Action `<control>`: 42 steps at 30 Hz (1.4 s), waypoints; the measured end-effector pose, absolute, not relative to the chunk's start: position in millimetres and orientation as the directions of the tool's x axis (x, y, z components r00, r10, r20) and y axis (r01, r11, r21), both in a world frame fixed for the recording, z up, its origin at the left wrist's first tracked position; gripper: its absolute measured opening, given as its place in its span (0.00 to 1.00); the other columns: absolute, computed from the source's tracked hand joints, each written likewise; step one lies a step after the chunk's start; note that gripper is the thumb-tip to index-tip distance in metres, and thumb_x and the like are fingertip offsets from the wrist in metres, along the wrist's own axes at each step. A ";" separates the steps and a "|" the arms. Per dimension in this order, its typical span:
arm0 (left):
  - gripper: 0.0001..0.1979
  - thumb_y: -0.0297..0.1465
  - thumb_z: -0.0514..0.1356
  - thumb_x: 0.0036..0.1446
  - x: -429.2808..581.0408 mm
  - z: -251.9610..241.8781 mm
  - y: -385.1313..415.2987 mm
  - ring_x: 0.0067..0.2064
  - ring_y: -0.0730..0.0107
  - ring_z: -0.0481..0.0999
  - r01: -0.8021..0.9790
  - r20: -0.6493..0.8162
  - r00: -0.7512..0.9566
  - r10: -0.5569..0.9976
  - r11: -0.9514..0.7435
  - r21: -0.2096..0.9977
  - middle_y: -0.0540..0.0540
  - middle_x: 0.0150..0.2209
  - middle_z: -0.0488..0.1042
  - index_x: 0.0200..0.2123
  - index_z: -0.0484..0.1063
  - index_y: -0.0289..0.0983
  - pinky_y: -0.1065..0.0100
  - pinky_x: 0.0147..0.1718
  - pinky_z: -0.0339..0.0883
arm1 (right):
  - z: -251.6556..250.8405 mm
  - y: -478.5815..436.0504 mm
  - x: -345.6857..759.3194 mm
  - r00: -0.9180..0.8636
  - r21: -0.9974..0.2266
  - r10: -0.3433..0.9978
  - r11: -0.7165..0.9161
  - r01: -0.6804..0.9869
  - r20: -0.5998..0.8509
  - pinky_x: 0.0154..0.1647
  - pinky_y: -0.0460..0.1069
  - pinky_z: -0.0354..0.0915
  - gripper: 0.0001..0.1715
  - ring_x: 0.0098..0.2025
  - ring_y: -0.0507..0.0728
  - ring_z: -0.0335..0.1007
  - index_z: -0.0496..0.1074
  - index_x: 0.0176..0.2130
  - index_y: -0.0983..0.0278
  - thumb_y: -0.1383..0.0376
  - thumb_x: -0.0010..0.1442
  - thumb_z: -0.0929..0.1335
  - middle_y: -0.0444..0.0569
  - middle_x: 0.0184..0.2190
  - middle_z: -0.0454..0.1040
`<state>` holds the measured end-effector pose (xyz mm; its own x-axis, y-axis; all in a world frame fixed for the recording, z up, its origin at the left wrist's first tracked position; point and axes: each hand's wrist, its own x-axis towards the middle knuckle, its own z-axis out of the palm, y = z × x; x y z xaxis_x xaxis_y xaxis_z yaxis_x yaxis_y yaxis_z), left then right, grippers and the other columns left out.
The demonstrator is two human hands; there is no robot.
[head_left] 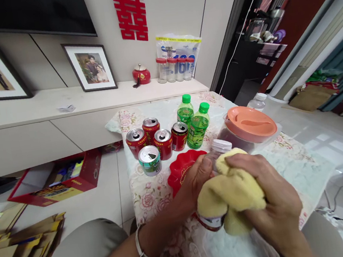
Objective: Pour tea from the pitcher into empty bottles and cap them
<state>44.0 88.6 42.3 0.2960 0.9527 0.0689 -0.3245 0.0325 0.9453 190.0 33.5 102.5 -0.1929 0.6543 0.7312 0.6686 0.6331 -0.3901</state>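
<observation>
My right hand (271, 193) is closed around a bunched yellow cloth (234, 190). The cloth wraps over a container with a printed label (214, 221), of which only the lower end shows; I cannot tell its exact kind. My left hand (199, 177) is closed against that container from the left, its fingers mostly hidden. Just beyond my hands is a clear bottle with a white cap (221, 145), partly covered by them. A red scalloped plate (177, 172) lies left of and under my left hand.
Several red cans (163, 144), a small green-topped can (149, 161) and two green bottles (198, 127) stand on the flowered tablecloth (149, 199). An orange lid (252, 122) covers a tub at the right. Behind runs a white cabinet (91, 101) with framed photos and red-capped jars (172, 69).
</observation>
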 end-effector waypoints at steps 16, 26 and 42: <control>0.23 0.44 0.57 0.65 34.1 44.3 87.2 0.51 0.52 0.81 -0.092 0.137 0.297 0.945 -0.114 0.989 0.44 0.50 0.82 0.60 0.71 0.44 0.61 0.46 0.73 | 89.7 31.5 196.7 -0.144 -0.393 0.647 0.609 0.689 0.749 0.51 0.53 0.69 0.22 0.50 0.59 0.73 0.73 0.54 0.62 0.73 0.60 0.68 0.52 0.49 0.76; 0.27 0.54 0.48 0.69 24.7 59.7 84.5 0.40 0.61 0.77 -0.050 0.023 0.318 0.948 -0.007 0.999 0.47 0.39 0.78 0.55 0.72 0.43 0.66 0.37 0.72 | 104.6 11.9 192.0 -0.571 -0.348 0.569 0.820 0.455 0.592 0.50 0.52 0.72 0.14 0.50 0.59 0.72 0.71 0.54 0.68 0.65 0.74 0.63 0.57 0.48 0.77; 0.33 0.57 0.58 0.63 19.5 52.4 111.8 0.33 0.65 0.79 -0.451 -0.015 0.039 0.999 0.031 0.892 0.46 0.34 0.81 0.54 0.75 0.35 0.66 0.38 0.75 | 15.4 -20.6 158.9 -0.703 -0.300 0.589 0.808 0.507 0.400 0.49 0.51 0.75 0.17 0.48 0.57 0.77 0.70 0.59 0.58 0.63 0.72 0.66 0.47 0.50 0.81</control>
<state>19.5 111.8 52.4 0.0393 0.9991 -0.0153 -0.4514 0.0314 0.8918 158.9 -20.6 15.4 -0.7026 0.5887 0.3998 0.5068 0.8083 -0.2996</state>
